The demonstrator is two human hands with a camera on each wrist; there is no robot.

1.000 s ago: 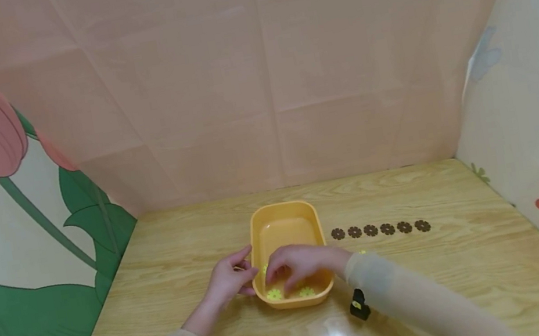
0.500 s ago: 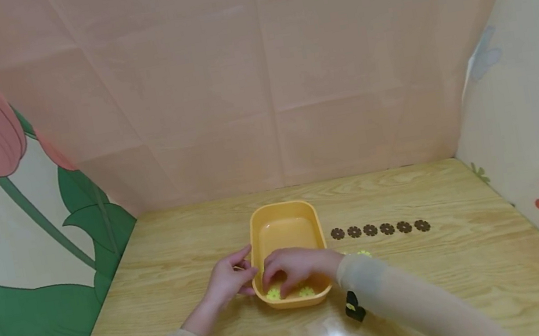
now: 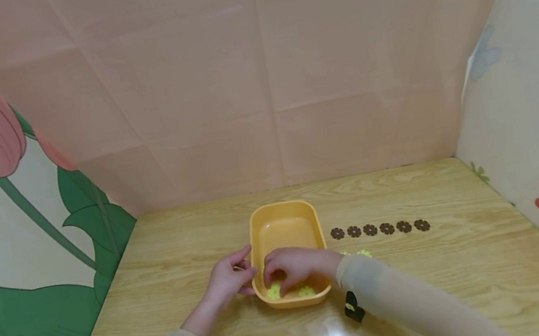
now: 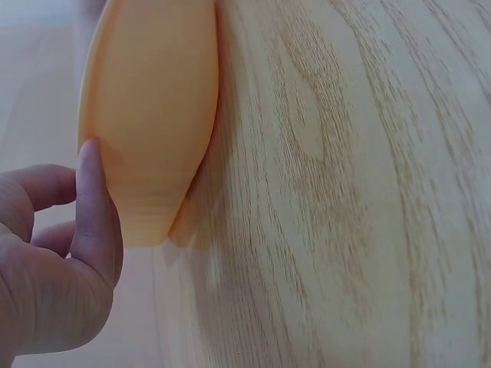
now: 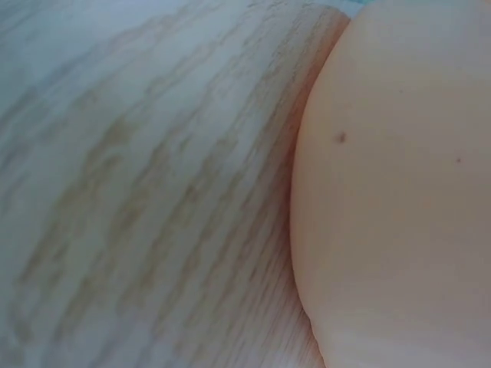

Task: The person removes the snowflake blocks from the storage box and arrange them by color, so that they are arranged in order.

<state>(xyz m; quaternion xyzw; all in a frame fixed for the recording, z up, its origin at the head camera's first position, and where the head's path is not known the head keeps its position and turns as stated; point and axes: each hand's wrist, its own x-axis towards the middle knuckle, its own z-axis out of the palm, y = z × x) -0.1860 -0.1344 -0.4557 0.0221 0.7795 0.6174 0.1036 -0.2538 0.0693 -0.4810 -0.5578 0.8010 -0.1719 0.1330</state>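
Note:
A yellow rectangular tray [image 3: 284, 212] sits on the wooden table. My left hand [image 3: 229, 280] holds its near left side; in the left wrist view, a finger [image 4: 92, 207] lies against the tray's outer wall near the rim. Inside the tray is my right hand [image 3: 298, 264], curled downward, its thumb and fingertips around a yellow-green flower piece [image 3: 274, 293]. Another yellow-green flower piece [image 3: 306, 291] lies beside it in the tray. The right wrist view shows mostly blurred skin [image 5: 391, 184], with the fingers out of sight.
To the tray's right runs a row of several brown flower pieces [image 3: 370, 230]. In front of that row, a yellow-green flower piece [image 3: 364, 253] shows partly behind the right sleeve [image 3: 371, 275]. Patterned cloth walls [image 3: 197, 114] bound the table.
The right hand has shifted slightly left and closed in on the flower piece in the tray's near left corner. That piece has moved slightly. The left hand and tray stay put.

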